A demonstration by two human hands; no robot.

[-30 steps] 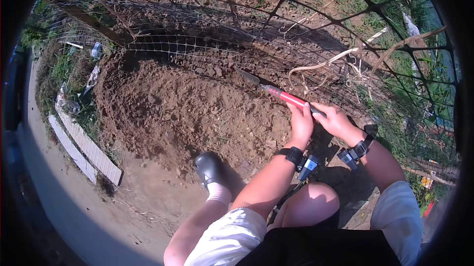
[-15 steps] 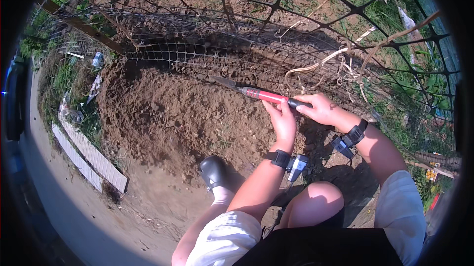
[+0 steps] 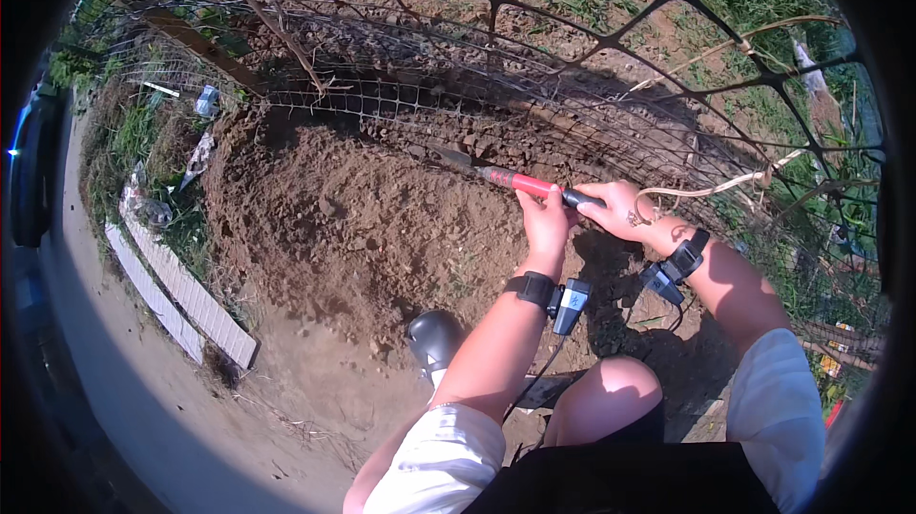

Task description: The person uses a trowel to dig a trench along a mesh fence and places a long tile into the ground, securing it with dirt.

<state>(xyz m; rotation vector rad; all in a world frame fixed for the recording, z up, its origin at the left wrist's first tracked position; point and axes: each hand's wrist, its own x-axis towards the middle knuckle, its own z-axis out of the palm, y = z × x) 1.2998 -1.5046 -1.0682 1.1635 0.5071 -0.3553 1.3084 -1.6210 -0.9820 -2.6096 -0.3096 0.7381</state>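
Note:
A garden trowel [image 3: 520,181] with a red and black handle lies across both my hands, its narrow dark blade pointing left into loose brown soil [image 3: 353,199]. My left hand [image 3: 547,225] pinches the red part of the handle from below. Around the black end, my right hand [image 3: 615,209] is closed, with the thumb along the top. The blade's tip rests at the soil near the foot of the mesh fence [image 3: 391,99]; whether it is sunk in cannot be made out. A dry curled vine [image 3: 711,191] passes over my right hand.
Black plastic netting [image 3: 596,41] hangs across the far side and right. A wooden stake [image 3: 181,32] leans at the far left. Two pale boards [image 3: 196,290] lie beside the grass at left, along a concrete path [image 3: 124,361]. My dark shoe [image 3: 435,337] stands at the soil's near edge.
The view has shifted slightly, and the dry vine now lies across my right hand. Both hands keep their hold on the trowel, which has hardly moved.

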